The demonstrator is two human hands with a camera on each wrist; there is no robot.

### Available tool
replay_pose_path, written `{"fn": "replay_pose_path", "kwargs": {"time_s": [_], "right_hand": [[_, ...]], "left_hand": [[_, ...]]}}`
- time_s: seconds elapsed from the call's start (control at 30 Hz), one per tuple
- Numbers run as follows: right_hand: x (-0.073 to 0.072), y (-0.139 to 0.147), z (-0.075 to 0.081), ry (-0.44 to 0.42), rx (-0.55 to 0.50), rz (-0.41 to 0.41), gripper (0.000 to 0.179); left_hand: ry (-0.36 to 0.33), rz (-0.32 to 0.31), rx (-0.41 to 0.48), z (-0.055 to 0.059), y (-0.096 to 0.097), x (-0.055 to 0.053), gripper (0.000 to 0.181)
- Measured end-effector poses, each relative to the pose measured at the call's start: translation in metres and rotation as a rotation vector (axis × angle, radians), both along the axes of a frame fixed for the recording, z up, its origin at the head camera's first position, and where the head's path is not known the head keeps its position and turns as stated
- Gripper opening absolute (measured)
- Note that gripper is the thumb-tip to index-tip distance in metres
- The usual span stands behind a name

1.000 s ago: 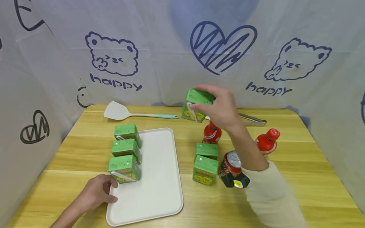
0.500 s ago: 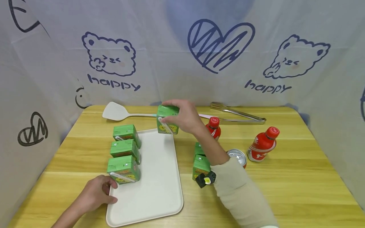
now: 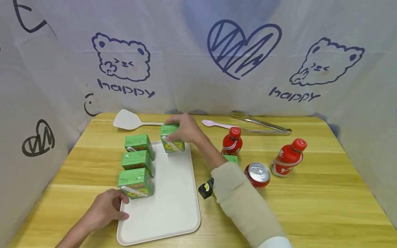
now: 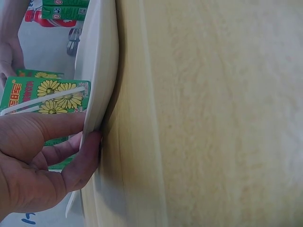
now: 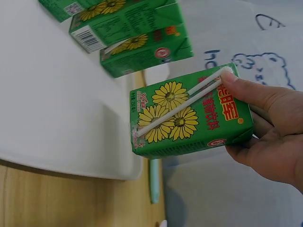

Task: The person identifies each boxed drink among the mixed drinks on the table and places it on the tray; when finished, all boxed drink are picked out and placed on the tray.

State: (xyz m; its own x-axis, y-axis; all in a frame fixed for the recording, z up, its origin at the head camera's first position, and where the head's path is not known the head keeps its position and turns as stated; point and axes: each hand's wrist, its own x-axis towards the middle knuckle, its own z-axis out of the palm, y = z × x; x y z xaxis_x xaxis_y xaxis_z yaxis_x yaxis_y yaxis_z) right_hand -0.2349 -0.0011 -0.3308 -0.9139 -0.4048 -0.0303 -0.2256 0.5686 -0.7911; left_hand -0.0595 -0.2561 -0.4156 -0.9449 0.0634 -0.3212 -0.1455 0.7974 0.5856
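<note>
My right hand grips a green drink carton with a straw on its side, at the far right corner of the white tray. In the right wrist view the held carton shows yellow flowers; whether its base touches the tray I cannot tell. My left hand pinches the tray's left rim, and in the left wrist view its fingers lie on the rim. Three similar cartons stand in a row along the tray's left side.
Right of the tray stand two red bottles and a drink can. A green carton is mostly hidden by my right sleeve. A white spatula, a pink spoon and metal tongs lie at the back.
My right hand has carried the carton leftward and down, from above the bottles to the tray's far right corner. My left hand stays at the tray rim.
</note>
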Motion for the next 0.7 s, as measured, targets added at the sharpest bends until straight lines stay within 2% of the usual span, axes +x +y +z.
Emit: {"fn": "replay_pose_path", "kwargs": {"time_s": [0.2,0.3,0.53,0.7], "right_hand": [[-0.007,-0.010,-0.011,-0.034,0.044,-0.001,0.047],[-0.007,-0.017,-0.013,-0.045,0.064,-0.002,0.048],[-0.005,-0.025,-0.015,-0.053,0.136,0.062,0.048],[-0.005,-0.028,-0.015,-0.054,0.155,0.063,0.048]], "left_hand": [[0.014,-0.005,-0.020,-0.001,0.002,-0.001,0.038],[0.016,0.001,-0.011,-0.002,0.002,0.000,0.038],[0.015,0.003,-0.001,-0.002,0.001,0.000,0.038],[0.019,0.000,-0.002,-0.002,-0.001,0.000,0.038]]}}
